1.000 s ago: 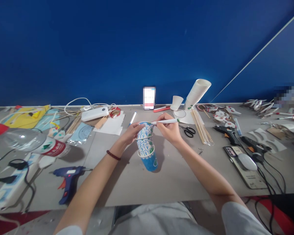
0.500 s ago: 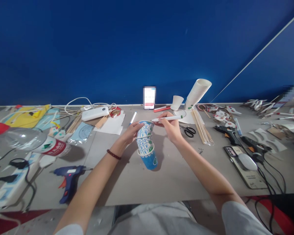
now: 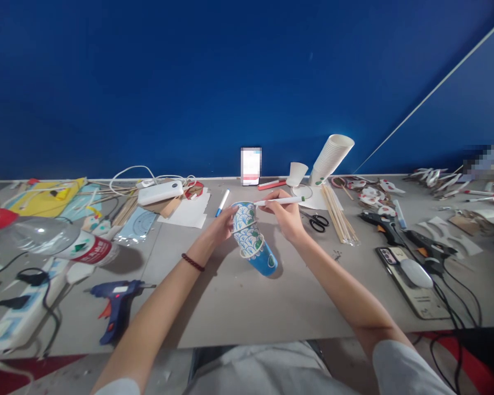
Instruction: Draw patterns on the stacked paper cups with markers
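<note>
A tilted column of joined paper cups (image 3: pixel 249 235) has blue scale-like patterns on its upper part and a solid blue cup at its lower end. My left hand (image 3: pixel 224 225) is closed around the upper left side of the cups; some of its fingers are hidden behind them. My right hand (image 3: pixel 283 216) pinches a white marker (image 3: pixel 282 201) with a green band near its back end. The marker's tip is at the upper right edge of the patterned cup; whether it touches is too small to tell.
Behind my hands stand a lit phone (image 3: pixel 251 166) and stacked white paper cups (image 3: pixel 331 159). Scissors (image 3: pixel 318 221) and wooden sticks (image 3: pixel 340 214) lie to the right. A blue glue gun (image 3: pixel 119 304) and a bottle (image 3: pixel 61 238) are left; more glue guns (image 3: pixel 382 226) lie right.
The cup column has swung, its lower blue end moving right and slightly up. The marker has shifted slightly left and down with my right hand. My left hand keeps its hold.
</note>
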Tool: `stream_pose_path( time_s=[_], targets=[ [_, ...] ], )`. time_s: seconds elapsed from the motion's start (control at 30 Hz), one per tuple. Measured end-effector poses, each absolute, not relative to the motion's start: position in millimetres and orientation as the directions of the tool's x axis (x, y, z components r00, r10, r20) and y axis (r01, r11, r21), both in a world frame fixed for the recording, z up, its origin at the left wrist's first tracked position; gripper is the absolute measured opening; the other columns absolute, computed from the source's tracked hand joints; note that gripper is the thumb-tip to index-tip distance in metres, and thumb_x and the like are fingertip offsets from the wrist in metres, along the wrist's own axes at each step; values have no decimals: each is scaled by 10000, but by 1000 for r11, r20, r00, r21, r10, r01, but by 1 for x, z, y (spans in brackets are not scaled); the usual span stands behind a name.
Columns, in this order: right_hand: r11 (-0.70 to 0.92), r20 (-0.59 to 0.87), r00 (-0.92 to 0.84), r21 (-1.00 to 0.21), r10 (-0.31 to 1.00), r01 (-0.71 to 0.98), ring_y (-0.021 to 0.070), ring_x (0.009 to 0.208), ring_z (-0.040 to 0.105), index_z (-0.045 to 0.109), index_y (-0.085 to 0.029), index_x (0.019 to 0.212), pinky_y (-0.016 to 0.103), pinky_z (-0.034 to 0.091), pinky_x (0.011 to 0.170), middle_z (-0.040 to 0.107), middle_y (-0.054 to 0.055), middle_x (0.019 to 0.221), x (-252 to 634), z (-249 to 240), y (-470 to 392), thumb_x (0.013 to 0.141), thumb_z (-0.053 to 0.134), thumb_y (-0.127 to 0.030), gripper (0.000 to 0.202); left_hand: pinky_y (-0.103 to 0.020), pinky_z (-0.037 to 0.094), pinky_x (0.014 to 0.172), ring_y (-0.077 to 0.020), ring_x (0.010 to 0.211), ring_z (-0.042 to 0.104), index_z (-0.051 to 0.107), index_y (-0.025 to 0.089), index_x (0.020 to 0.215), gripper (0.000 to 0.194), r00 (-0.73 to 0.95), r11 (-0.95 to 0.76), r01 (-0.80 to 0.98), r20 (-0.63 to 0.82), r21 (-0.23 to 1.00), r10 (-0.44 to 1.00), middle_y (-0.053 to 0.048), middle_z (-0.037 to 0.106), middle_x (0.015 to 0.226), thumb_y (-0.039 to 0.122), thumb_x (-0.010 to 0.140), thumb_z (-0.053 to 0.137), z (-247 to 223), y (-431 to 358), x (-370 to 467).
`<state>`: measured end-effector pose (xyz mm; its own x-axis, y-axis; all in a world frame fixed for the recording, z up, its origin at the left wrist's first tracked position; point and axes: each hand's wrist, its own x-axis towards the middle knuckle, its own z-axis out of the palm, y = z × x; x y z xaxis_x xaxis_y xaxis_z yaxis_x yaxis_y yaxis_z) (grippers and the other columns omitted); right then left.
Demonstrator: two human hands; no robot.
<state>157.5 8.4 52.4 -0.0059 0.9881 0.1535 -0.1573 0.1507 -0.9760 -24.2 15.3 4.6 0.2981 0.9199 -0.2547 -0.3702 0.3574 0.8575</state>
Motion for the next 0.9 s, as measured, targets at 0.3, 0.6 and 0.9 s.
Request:
stream_pose_path(
  time_s=[0.3, 0.6, 0.9],
  targets=[
    [157, 160, -11, -981, 987, -116, 166, 750, 673, 591, -201, 701, 349, 558, 775, 618, -9, 703, 157, 55, 8, 707, 620, -261, 67, -391, 527, 745, -272, 796, 699, 732, 140, 988, 406, 421, 490, -498, -294, 715, 858, -120, 753, 897, 440, 727, 646, 6, 15, -20],
    [156, 156, -37, -988, 987, -15, 171, 728, 646, 605, -207, 720, 289, 518, 650, 636, -8, 705, 155, 51, 5, 713, 601, -246, 40, -386, 534, 777, -267, 856, 713, 702, 172, 1075, 423, 349, 425, -507, -272, 750, 897, -91, 757, 961, 400, 719, 710, 2, 12, -18],
    [228, 227, -22, -970, 974, 88, 143, 644, 583, 611, -198, 707, 262, 438, 574, 616, -16, 666, 154, 52, 2, 726, 592, -214, 31, -309, 501, 779, -194, 836, 683, 686, 181, 1118, 513, 236, 337, -465, -252, 819, 938, -54, 747, 976, 312, 642, 828, -2, 9, -16]
  ],
)
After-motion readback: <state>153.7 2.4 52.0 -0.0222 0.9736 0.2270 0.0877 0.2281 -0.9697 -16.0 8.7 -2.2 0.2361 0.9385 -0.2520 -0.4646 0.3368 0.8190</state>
